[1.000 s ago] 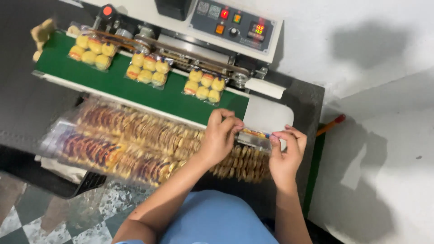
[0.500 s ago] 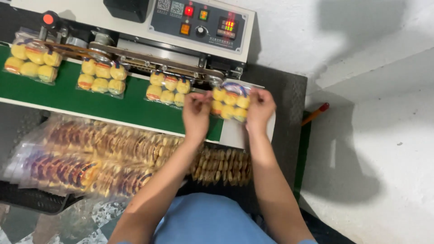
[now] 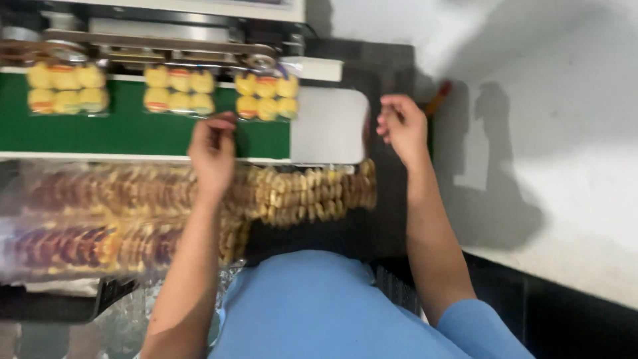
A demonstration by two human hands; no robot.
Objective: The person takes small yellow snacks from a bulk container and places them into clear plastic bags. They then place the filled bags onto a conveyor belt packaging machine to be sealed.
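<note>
**Both hands empty beside the newest packet on the belt**

The packet of yellow sweets (image 3: 267,97) lies flat on the green belt (image 3: 133,129), at its end nearest the white plate (image 3: 329,126), with its top edge up under the sealing rail (image 3: 159,43). It lies just beyond and slightly to the right of the left hand (image 3: 214,154), whose fingers are loosely curled with nothing in their grip; fingertips are near the packet's lower edge but apart from it. The right hand (image 3: 402,126) is farther off, past the white plate, grip also loosely closed on nothing. So the left hand is the nearer one.

The packet's long axis runs along the belt, side to side as seen from the grips, with its open top pointing away from the person.

Two more like packets (image 3: 179,90) (image 3: 65,88) sit farther along the belt, to the left hand's left. Nearer the person than both grips, rows of stacked biscuits in clear wrap (image 3: 133,199) lie across the tabletop.
</note>
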